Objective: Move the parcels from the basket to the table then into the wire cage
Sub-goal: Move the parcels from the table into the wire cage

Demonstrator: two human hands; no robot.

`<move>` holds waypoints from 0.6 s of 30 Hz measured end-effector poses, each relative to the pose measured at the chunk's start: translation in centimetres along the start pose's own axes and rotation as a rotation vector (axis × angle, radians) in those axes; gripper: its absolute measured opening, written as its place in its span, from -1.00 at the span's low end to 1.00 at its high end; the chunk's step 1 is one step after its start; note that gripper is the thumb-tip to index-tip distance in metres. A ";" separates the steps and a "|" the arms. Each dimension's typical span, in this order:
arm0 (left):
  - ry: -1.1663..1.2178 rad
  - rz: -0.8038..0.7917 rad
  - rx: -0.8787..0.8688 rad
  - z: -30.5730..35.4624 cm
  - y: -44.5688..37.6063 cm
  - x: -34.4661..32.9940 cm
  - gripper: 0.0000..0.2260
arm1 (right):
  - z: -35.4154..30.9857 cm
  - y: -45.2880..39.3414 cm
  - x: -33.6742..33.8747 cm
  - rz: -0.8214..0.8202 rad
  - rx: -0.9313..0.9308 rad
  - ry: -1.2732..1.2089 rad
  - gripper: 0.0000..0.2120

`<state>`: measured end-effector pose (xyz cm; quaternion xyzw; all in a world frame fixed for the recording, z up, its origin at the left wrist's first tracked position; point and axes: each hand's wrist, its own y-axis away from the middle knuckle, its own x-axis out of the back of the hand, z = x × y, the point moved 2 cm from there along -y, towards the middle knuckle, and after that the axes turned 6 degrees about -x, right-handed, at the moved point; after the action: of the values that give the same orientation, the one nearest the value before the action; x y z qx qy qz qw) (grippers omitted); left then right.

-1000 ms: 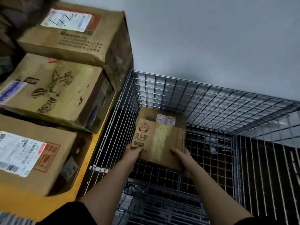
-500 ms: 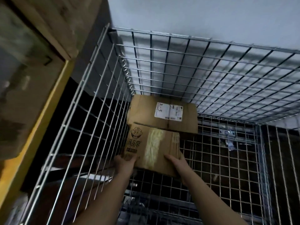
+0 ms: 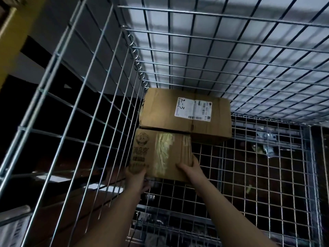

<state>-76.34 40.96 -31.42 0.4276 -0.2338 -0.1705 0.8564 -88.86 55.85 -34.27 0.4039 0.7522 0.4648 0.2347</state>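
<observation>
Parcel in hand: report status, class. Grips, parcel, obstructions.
Left hand and right hand grip printed parcel low inside wire cage. Against labelled parcel behind. Nothing visibly blocking.

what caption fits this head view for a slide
Both hands lower a brown printed carton into the wire cage.

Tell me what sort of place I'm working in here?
Probably a parcel sorting or storage area, though little of the room shows. A steel wire cage fills the view, a cardboard parcel with a shipping label lies in its corner, and both hands lower a second printed parcel beside it.
</observation>
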 end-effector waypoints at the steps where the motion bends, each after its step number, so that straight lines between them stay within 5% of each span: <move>1: 0.010 0.010 0.007 -0.1 0.0 -0.1 -0.55 | 0.1 -0.1 -0.2 0.005 0.001 -0.004 -0.26; 7: 0.042 -0.047 0.101 -1.1 -0.1 -1.0 -0.84 | 0.9 -0.5 -0.8 0.070 0.008 0.100 -0.26; 18: -0.019 -0.095 0.138 -1.1 -1.2 -1.7 -0.83 | 1.1 -1.0 -2.3 0.166 0.036 0.289 -0.26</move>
<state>-77.28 41.82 -33.40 0.4947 -0.2328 -0.1983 0.8135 -87.18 54.29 -35.75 0.3977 0.7503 0.5224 0.0773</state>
